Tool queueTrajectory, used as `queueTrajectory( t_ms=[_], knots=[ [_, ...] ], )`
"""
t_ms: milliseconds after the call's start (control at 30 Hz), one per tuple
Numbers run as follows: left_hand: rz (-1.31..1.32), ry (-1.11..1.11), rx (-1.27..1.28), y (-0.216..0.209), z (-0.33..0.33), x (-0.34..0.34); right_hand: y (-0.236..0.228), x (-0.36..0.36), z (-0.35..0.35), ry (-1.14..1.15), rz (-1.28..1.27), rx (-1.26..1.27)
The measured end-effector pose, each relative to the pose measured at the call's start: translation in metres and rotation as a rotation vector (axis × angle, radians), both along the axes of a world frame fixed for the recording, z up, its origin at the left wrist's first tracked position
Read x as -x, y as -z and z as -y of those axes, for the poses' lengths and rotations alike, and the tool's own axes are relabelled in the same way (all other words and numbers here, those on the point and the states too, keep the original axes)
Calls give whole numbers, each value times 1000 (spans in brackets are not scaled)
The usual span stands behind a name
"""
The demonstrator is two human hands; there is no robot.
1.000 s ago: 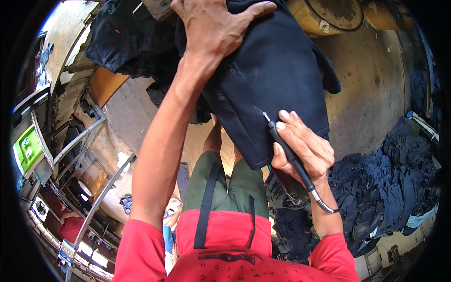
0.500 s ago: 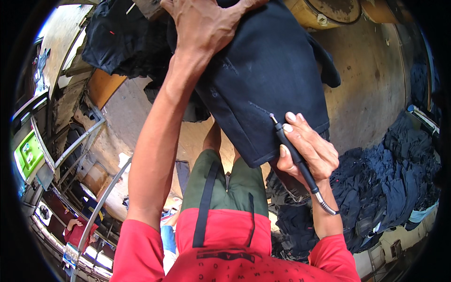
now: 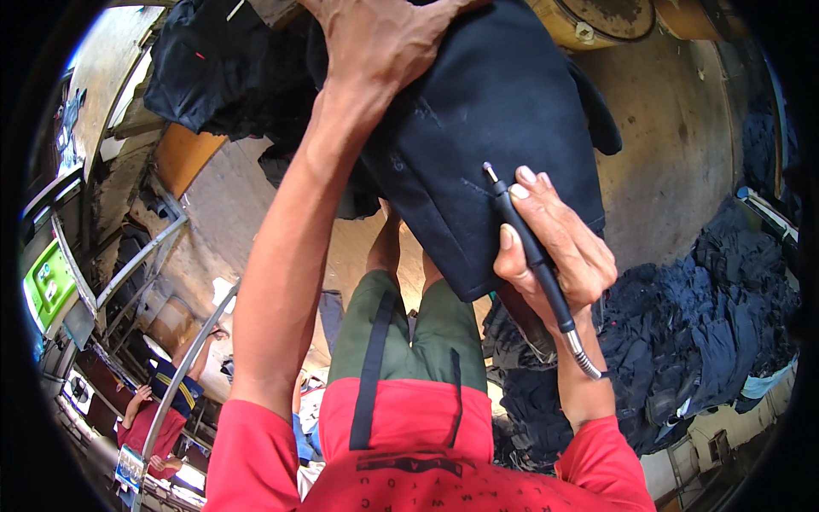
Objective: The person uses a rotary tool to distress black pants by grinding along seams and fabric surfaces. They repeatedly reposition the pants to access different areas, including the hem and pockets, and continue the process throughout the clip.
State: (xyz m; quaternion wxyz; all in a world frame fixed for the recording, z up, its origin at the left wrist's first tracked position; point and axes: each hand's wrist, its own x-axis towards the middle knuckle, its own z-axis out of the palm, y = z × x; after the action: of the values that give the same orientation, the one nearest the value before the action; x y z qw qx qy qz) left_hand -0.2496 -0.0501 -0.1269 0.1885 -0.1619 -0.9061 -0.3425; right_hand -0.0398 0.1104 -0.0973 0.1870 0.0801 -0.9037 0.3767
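Note:
A dark navy denim garment [image 3: 520, 94] is spread before me, its hemmed leg end toward my body. Pale scuff marks show on its cloth. My left hand [image 3: 380, 43] lies across the upper part of the garment, thumb stretched to the right; its fingertips are cut off by the top edge. My right hand [image 3: 559, 243] grips a black pen-shaped rotary grinder [image 3: 537, 260] with a small pinkish tip and a metal spring at its rear. That tip is over the cloth, just beyond a short scuffed line; I cannot tell whether it touches.
Dark clothes [image 3: 674, 333] are heaped at the right, and more dark cloth [image 3: 222, 68] lies at the upper left. A yellowish drum [image 3: 589, 21] stands at the far side. Metal rails [image 3: 192, 358] and a green tray [image 3: 53, 286] are at left. Other people [image 3: 153, 427] are at lower left.
My right hand has moved the grinder's tip away from me and slightly left, off the scuffed line's end. My left hand has barely shifted. More of the people at lower left shows.

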Motion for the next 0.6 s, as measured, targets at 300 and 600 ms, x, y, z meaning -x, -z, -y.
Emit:
queueTrajectory(
  t_ms=[300,600],
  knots=[
    [30,15,-26,-1,1,-1,-6,-7,2,-2,53,-10],
    [-4,-6,-1,-4,-2,-13,-17,-27,-2,-19,94,3]
  ],
)
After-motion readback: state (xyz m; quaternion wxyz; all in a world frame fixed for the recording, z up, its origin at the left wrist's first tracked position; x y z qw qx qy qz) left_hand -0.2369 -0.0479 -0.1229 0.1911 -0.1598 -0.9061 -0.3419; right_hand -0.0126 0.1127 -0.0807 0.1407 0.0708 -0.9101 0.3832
